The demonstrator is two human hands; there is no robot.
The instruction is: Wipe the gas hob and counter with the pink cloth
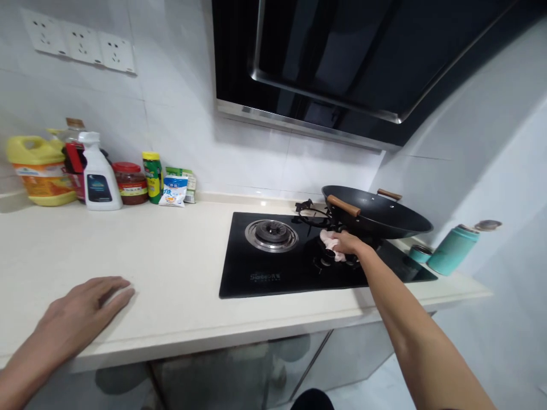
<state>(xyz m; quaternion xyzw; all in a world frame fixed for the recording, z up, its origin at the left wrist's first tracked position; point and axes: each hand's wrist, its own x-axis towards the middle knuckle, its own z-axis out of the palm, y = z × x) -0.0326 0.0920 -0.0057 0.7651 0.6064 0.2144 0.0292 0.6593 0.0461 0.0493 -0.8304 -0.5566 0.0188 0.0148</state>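
Observation:
My right hand (349,243) is closed on a pale pink cloth (330,242), which it presses against the middle of the black glass gas stove (273,279), by the control knobs. Just behind that hand, a black wok (384,216) with wooden handles sits over the right side of the stove. On the left side of the stove, a round burner (272,232) is uncovered. Resting flat on the pale countertop (171,256) is my left hand (85,307), fingers stretched out, holding nothing. Part of the cloth is hidden under my right fingers.
Along the back wall at left stand a yellow jug (40,171), a white spray bottle (99,173), a red-lidded jar (130,183), a green canister (152,177) and a white-blue packet (174,191). A teal thermos (453,249) leans at right. The black range hood (316,62) hangs overhead.

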